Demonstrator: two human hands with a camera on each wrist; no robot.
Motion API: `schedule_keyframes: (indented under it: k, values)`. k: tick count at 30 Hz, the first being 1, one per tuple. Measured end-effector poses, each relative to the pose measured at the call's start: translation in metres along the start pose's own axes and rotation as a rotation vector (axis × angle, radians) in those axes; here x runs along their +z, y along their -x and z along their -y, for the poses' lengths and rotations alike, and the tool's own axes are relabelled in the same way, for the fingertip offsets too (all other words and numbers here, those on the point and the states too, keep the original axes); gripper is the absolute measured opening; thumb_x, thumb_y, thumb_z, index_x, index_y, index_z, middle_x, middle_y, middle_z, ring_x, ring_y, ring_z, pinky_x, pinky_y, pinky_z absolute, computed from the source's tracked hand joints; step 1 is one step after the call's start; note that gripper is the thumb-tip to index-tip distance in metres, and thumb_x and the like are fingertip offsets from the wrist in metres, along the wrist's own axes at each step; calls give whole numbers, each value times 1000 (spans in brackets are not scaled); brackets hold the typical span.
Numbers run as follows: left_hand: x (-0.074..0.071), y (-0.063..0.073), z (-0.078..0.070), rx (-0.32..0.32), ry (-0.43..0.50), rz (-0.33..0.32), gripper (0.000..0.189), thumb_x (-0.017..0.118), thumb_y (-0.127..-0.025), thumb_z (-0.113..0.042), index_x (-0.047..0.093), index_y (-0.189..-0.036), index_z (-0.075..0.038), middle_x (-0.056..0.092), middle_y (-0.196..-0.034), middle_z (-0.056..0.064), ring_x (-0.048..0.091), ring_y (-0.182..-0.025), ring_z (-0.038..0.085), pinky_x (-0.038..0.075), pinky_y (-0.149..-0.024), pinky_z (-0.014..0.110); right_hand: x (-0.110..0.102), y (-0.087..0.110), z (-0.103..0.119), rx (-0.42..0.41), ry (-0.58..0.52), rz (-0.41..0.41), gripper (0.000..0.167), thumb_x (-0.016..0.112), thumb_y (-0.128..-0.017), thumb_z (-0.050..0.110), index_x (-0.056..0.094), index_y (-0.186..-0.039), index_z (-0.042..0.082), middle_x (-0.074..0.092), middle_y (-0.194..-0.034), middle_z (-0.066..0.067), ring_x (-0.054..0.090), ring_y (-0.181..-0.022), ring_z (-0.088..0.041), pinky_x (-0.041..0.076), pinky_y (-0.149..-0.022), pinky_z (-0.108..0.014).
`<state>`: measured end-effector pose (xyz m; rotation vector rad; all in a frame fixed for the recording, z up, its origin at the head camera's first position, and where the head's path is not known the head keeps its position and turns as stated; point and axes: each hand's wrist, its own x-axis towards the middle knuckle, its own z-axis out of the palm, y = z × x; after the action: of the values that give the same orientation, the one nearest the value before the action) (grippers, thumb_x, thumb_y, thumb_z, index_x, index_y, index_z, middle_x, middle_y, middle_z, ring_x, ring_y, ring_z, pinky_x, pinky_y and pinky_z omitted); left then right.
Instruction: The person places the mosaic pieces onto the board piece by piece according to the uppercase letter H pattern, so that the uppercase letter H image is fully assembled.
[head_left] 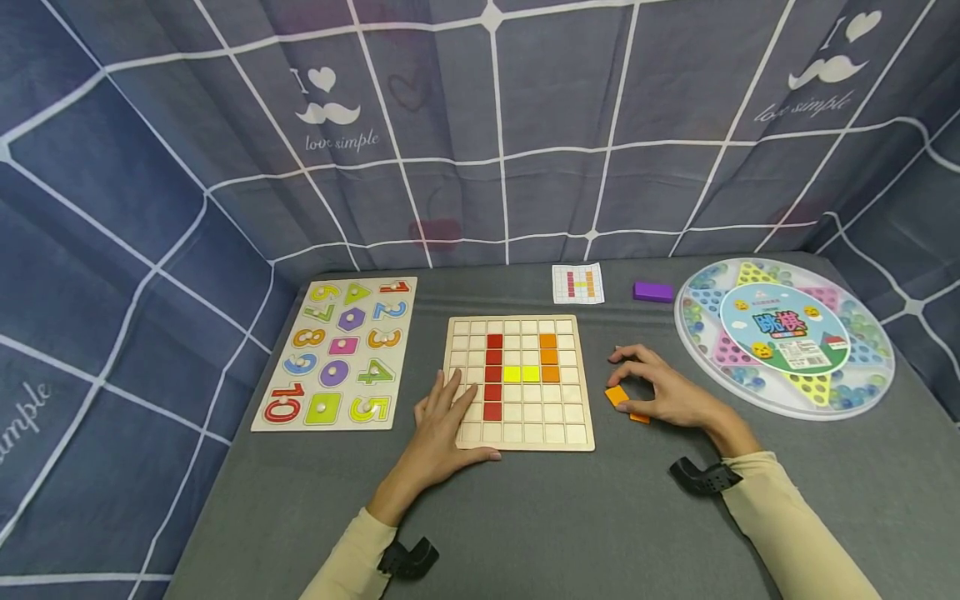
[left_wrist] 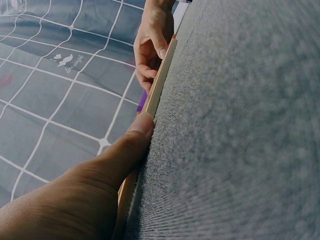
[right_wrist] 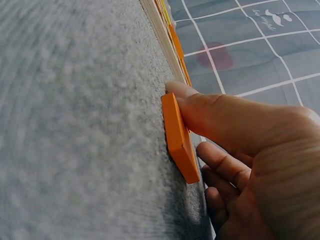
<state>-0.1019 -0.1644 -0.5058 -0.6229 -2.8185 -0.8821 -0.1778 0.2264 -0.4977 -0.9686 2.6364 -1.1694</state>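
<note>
My left hand (head_left: pixel 442 433) rests on the left side of the wooden grid board (head_left: pixel 555 425), fingers spread over its squares and thumb along the near edge. On the board are a column of red tiles (head_left: pixel 492 375), two yellow tiles (head_left: pixel 521 374) and a column of orange tiles (head_left: pixel 549 358). To the right of the board, my right hand (head_left: pixel 660 390) pinches a loose orange tile (head_left: pixel 617 395) between thumb and index finger. A second orange tile (right_wrist: pixel 180 140) lies on the cloth beside the thumb, partly covered by it in the head view.
Behind the board lies a pattern card (head_left: pixel 578 284), with a purple block (head_left: pixel 653 292) to its right. A number and shape puzzle board (head_left: pixel 348 371) is at left. At right lies a round game board (head_left: pixel 783 333). A tiled-print curtain (head_left: pixel 555 192) hangs behind the grey table.
</note>
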Motion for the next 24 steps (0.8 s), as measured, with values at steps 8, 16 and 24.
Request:
schedule_keyframes:
  k: [8, 16, 24]
  values:
    - [-2, 0, -2, 0, 1, 2, 102, 87, -64, -51, 46, -145, -6, 25, -159, 22, 9, -150, 45, 17, -106, 63, 1, 0, 0, -11, 1, -11, 27, 80, -82, 17, 65, -102, 28, 47, -136, -9, 33, -138, -39, 24, -105, -62]
    - [-3, 0, -3, 9, -6, -6, 102, 88, -64, -50, 46, -145, -5, 25, -159, 23, 10, -149, 47, 17, -106, 63, 2, 0, 2, -15, 28, -39, 24, 80, -82, 20, 65, -99, 28, 49, -132, -7, 35, -138, -39, 27, -106, -59]
    - [-2, 1, -2, 4, -12, 1, 103, 87, -64, -51, 45, -146, -5, 25, -160, 22, 9, -149, 46, 18, -106, 62, 15, -9, 16, -15, 61, -135, 25, 84, -78, 17, 67, -95, 23, 56, -125, -8, 43, -126, -35, 24, -103, -61]
